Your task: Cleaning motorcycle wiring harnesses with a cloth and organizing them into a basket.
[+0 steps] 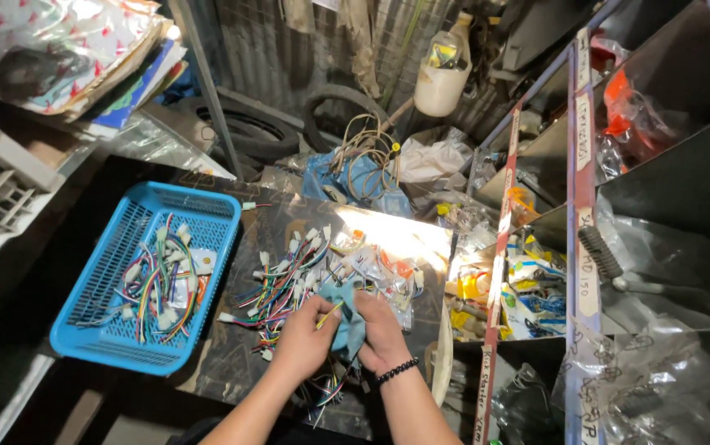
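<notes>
Cloth: the blue-grey cloth (348, 317) sits bunched between your two hands, over the desk (231, 354).
Left hand (305, 338): closed, pinching a yellow wire (329, 314) against the cloth's left edge.
Right hand (381, 334): closed on the cloth (equally near).
Wire axis: slanting up-right, toward the wire harness pile (305, 272).
Basket: blue basket (100, 330) well left.

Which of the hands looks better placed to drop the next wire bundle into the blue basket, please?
Probably the left hand: it lies nearer the blue basket and pinches a yellow wire, while the right hand grips the blue cloth.
</notes>
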